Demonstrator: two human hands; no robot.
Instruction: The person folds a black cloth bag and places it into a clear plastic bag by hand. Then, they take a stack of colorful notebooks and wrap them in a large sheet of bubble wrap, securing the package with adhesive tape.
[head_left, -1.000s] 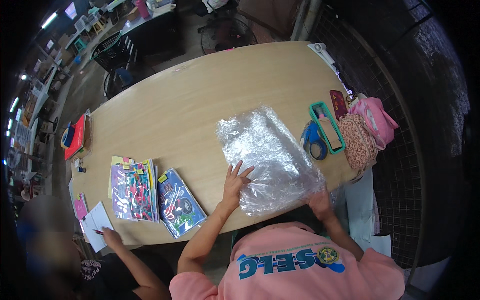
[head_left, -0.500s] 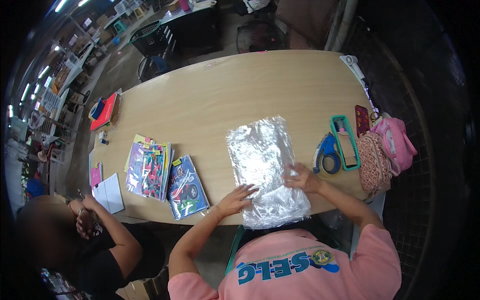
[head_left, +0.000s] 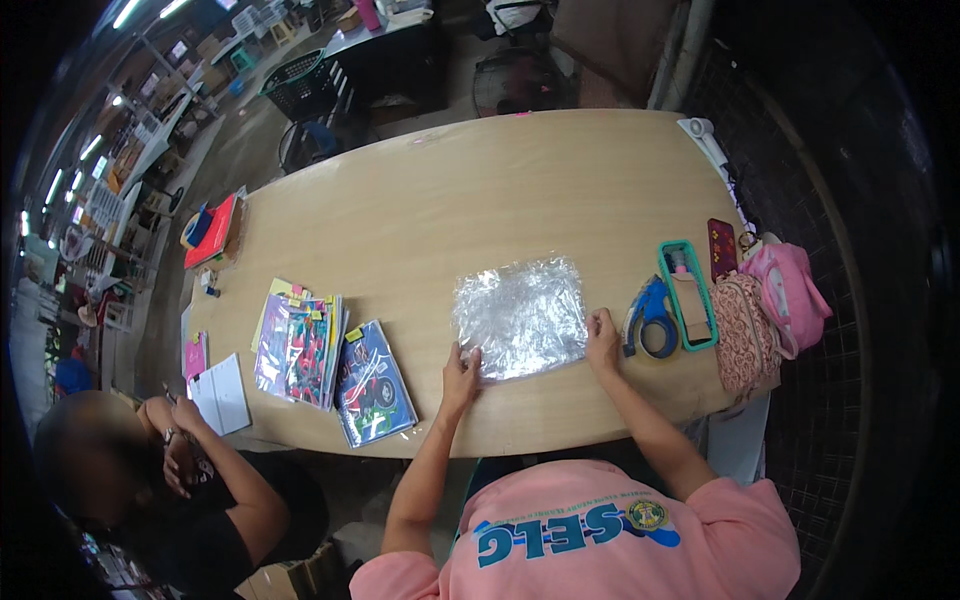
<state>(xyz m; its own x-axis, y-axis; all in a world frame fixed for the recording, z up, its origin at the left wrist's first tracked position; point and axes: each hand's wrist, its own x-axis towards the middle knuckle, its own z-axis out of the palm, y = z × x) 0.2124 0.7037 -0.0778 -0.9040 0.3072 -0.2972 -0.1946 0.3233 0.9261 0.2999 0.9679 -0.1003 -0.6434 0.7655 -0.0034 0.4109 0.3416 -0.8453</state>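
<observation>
A crinkled, shiny clear plastic sheet (head_left: 522, 315) lies on the table in front of me, with light glaring off it. Whether it is a bag or a single sheet, I cannot tell. My left hand (head_left: 461, 378) pinches its near left corner, thumb on the right side of the fingers. At the right edge, my right hand (head_left: 603, 342) is closed on the plastic with its fingers bent. A blue tape dispenser (head_left: 651, 318) stands just right of my right hand. Left of my left hand lies a plastic-covered notebook (head_left: 375, 383) with a vehicle picture.
Several covered notebooks (head_left: 300, 345) are stacked at left. Farther left, a person (head_left: 230, 480) sits by an open notebook (head_left: 220, 395). A green basket (head_left: 688, 295), a patterned pouch (head_left: 748, 330) and a pink bag (head_left: 790, 295) line the right edge. A red folder (head_left: 213, 235) lies far left.
The plastic now covers a shorter area, and its near edge lies farther from me, up on the table. My hands went from lying flat on it to gripping its sides.
</observation>
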